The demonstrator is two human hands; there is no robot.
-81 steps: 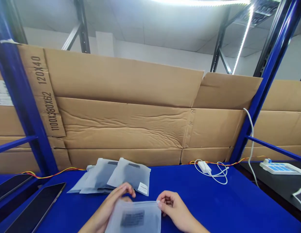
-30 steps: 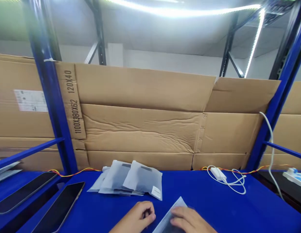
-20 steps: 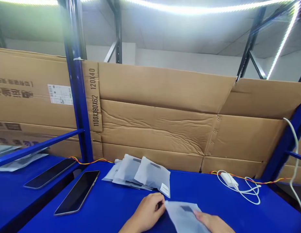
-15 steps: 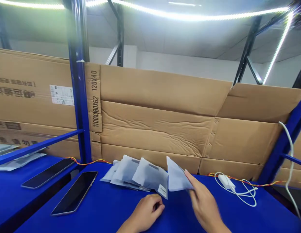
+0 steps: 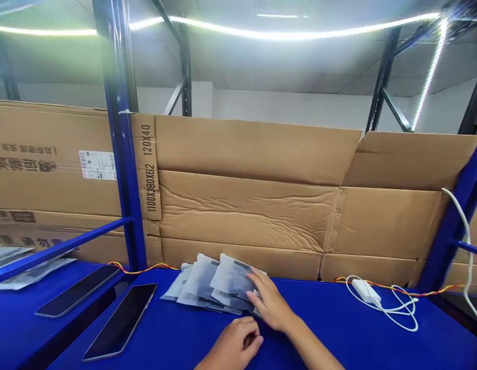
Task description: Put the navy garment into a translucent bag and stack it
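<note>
A person's right hand (image 5: 272, 304) lay across the top bag (image 5: 229, 277) of a fanned pile of frosted bags (image 5: 199, 281) on a blue table (image 5: 330, 329), its fingers spread and its thumb apart from them; whether they pinched the film or merely pressed on it could not be told. The left hand (image 5: 238, 340) rested loosely curled just in front of the pile, thumb near the bent fingers, nothing visible in its grasp. The overlapping bags sat near the foot of a cardboard wall (image 5: 242, 205), their dark contents impossible to make out.

The top bag looked the likeliest to shift. Its film seemed slick, and a sideways push, or a fingertip dragging as it lifted, might have pulled the bag askew and slid those beneath. Too firm a press might have creased the film or spread the uneven pile toward the front. With the 2 hands so near each other, a small forward move of the left might have knocked a front corner.

At left lay a dark-screened device (image 5: 120, 322), apart from the pile, with a 2nd device (image 5: 78, 291) across a gap. At right, a white cable (image 5: 405, 321) looped beside a white adapter (image 5: 365, 291), where a wide swing of the right forearm might have snagged it.
</note>
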